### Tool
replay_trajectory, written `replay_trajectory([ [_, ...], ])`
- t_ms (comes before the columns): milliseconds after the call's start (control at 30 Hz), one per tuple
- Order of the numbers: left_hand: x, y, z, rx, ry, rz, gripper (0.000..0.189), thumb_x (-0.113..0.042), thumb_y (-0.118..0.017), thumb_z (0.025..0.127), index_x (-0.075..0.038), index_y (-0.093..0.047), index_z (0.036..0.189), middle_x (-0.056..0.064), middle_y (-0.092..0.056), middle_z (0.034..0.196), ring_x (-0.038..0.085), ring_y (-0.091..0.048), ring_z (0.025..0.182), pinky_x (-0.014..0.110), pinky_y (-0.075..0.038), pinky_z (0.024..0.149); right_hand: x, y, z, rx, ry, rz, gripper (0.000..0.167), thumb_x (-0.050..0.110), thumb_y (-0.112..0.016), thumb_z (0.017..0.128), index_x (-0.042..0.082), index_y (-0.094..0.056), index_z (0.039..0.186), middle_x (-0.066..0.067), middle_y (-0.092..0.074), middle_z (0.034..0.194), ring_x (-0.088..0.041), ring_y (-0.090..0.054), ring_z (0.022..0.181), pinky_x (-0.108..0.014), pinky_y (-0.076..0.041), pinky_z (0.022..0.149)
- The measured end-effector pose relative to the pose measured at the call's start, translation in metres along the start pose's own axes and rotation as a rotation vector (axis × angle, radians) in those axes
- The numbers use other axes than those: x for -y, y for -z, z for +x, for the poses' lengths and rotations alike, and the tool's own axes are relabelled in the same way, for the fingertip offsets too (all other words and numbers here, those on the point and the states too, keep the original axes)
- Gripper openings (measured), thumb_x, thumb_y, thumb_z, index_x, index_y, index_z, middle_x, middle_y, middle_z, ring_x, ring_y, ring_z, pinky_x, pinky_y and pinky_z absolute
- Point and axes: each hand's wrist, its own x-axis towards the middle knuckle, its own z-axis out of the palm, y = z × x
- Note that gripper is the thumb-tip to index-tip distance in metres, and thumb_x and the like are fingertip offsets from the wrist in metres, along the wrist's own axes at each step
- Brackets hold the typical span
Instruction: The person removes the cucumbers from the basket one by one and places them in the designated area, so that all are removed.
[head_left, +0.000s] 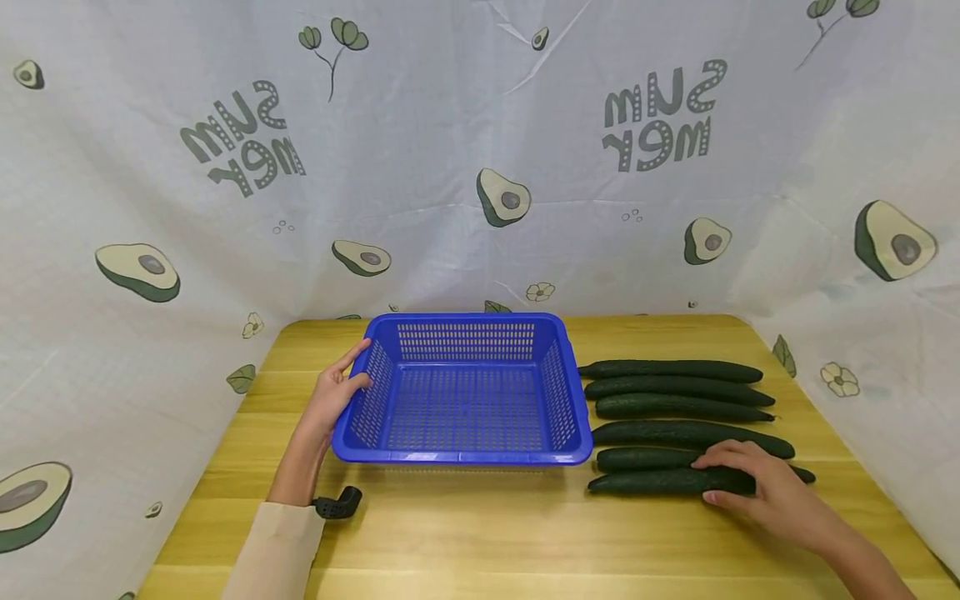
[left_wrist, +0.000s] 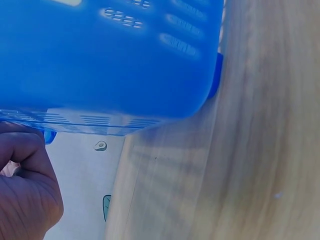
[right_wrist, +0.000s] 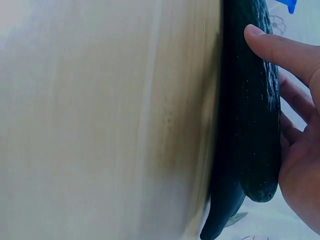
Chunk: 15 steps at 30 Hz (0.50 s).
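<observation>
A blue plastic basket [head_left: 465,457] with slotted walls sits on the table, and nothing lies in it. My left hand [head_left: 339,398] grips its left rim, thumb over the edge; in the left wrist view, curled fingers [left_wrist: 25,155] show beside the basket wall [left_wrist: 125,75]. Several dark green cucumbers lie in a row right of the basket. Over the nearest cucumber [head_left: 652,482] my right hand [head_left: 772,492] holds on, thumb on the near side and fingers across the top. The right wrist view shows the thumb against this cucumber [right_wrist: 257,125]; the other fingertips are hidden behind it.
The wooden table [head_left: 465,533] ends at a pale curtain [head_left: 420,167] printed with avocados, which hangs behind and at both sides. A black device [head_left: 339,503] is at my left wrist. The farther cucumbers [head_left: 675,369] lie close beside the basket's right side.
</observation>
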Motion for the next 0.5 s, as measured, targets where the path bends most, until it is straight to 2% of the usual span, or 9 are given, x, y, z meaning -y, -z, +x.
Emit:
replay_trajectory([
  [133, 0.0000, 0.0033, -0.0022, 0.019, 0.005, 0.011, 0.071, -0.007, -0.058, 0.098, -0.034, -0.038, 0.160, 0.022, -0.043, 0.158, 0.018, -0.073, 0.084, 0.031, -0.063, 0.068, 0.0006, -0.0030, -0.0003, -0.009, 0.029, 0.019, 0.043, 0.009, -0.090, 0.074, 0.027, -0.074, 0.110, 0.011, -0.063, 0.113, 0.013, -0.048, 0.107, -0.004, -0.042, 0.079],
  [300, -0.0013, 0.0059, -0.0036, 0.050, 0.025, 0.009, 0.065, -0.016, -0.059, 0.102, -0.036, -0.037, 0.160, 0.021, -0.044, 0.156, 0.020, -0.073, 0.089, 0.035, -0.064, 0.072, 0.0009, -0.0059, 0.0001, -0.040, 0.064, -0.008, 0.045, 0.009, -0.092, 0.070, 0.028, -0.075, 0.108, 0.009, -0.063, 0.112, 0.011, -0.049, 0.106, -0.001, -0.039, 0.082],
  [500, -0.0026, 0.0008, -0.0058, 0.035, 0.013, 0.014, 0.062, -0.021, -0.060, 0.104, -0.035, -0.038, 0.160, 0.013, -0.039, 0.162, 0.017, -0.072, 0.087, 0.031, -0.063, 0.072, 0.0012, -0.0030, -0.0010, -0.031, 0.026, -0.057, 0.046, 0.014, -0.093, 0.069, 0.030, -0.074, 0.108, 0.009, -0.061, 0.113, 0.012, -0.048, 0.106, -0.006, -0.044, 0.078],
])
